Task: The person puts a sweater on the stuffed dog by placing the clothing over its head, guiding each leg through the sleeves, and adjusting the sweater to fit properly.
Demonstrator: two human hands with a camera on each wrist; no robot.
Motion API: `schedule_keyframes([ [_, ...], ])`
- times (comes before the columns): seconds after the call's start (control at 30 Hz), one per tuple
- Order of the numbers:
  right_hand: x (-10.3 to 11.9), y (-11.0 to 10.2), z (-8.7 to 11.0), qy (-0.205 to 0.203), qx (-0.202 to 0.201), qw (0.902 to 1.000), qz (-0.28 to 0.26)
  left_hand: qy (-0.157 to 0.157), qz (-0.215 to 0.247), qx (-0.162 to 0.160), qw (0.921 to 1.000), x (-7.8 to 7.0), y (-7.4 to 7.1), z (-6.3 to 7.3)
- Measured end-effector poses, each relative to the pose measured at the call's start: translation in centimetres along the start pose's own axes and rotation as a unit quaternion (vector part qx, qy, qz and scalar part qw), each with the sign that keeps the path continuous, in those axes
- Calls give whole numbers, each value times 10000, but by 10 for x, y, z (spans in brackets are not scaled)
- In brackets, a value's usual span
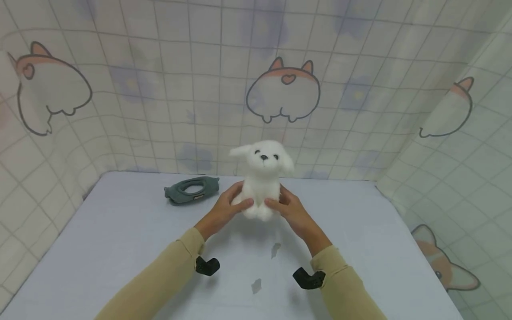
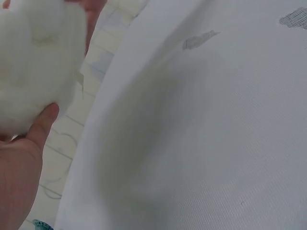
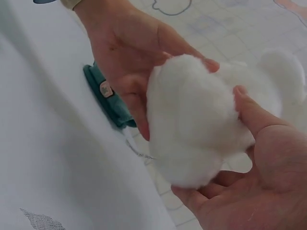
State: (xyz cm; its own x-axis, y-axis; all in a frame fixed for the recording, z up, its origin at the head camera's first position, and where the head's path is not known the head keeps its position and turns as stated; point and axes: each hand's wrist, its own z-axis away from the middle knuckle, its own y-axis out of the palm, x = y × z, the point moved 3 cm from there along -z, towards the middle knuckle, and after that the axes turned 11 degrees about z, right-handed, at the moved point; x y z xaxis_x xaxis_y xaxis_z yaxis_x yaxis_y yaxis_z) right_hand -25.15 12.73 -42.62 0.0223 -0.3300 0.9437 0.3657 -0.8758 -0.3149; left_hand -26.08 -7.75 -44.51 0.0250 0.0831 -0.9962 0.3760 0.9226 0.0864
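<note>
A fluffy white plush dog (image 1: 262,178) with dark eyes and nose is held upright between both hands, facing the head camera. My left hand (image 1: 224,206) grips its lower body from one side, thumb across the front. From the other side my right hand (image 1: 294,211) grips it the same way, fingers mostly hidden behind the toy. In the right wrist view, the plush dog's rounded underside (image 3: 192,120) shows between the hands, and a thin white tag (image 3: 134,146) hangs near it. The left wrist view catches only part of the toy (image 2: 43,72).
A grey-green fabric piece (image 1: 180,194) with an oval opening and small label lies on the white table (image 1: 132,249), left of the toy. Two grey patches (image 1: 256,286) mark the tabletop. Behind stands a grid-patterned curtain (image 1: 172,89) with corgi drawings.
</note>
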Motion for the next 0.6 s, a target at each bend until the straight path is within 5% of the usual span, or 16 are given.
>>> schedule_keyframes([
  [0.6, -9, 1, -14, -475, 154, 9980, 390, 85, -454, 390, 9982, 4, -18, -2],
])
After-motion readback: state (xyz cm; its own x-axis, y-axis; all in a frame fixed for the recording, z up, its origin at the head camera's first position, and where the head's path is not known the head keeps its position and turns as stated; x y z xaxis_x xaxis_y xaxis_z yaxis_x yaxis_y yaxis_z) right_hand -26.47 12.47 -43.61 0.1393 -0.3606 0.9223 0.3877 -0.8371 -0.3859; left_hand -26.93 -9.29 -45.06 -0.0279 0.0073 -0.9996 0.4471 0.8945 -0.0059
